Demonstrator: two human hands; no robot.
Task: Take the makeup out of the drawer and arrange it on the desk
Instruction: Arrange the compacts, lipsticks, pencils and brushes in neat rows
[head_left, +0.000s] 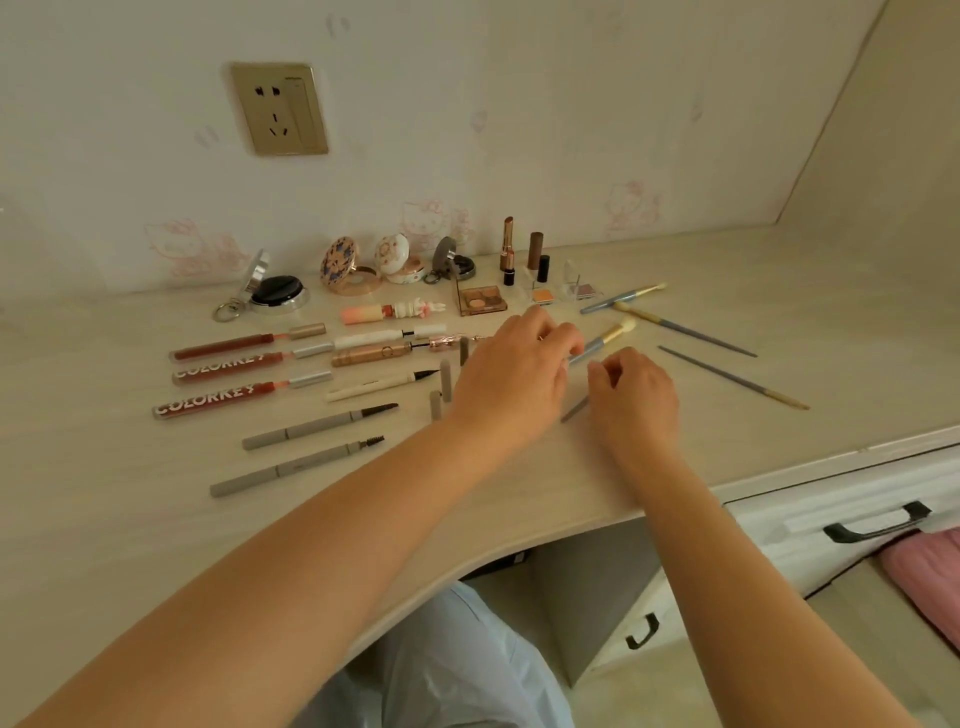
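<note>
Makeup lies spread over the pale tabletop (519, 467), running left to right from nine o'clock to three. At the far left, three lip glosses (249, 371) lie side by side, long axes left-right, caps toward three o'clock; the brand lettering on the top one cannot be read. Below them two grey brow pencils (311, 441) slant with tips toward two o'clock. Along the wall at twelve o'clock stand open compacts (353, 267), then upright lipsticks (508, 249) and small eyeshadow palettes (483, 300). At centre, the left hand (514, 374) covers the ends of several pens, its fingers curled around the handle of a blue-handled brush (608, 338) whose bristles point toward two o'clock. Just right, the right hand (636, 397) hides the middle of that handle; a grey stub (574, 410) shows below it at seven o'clock, and whether this grip pinches it I cannot tell. Farther right, three more brushes (685, 327) lie fanned. The drawer (878, 514) at four o'clock is cut off by the edge.
</note>
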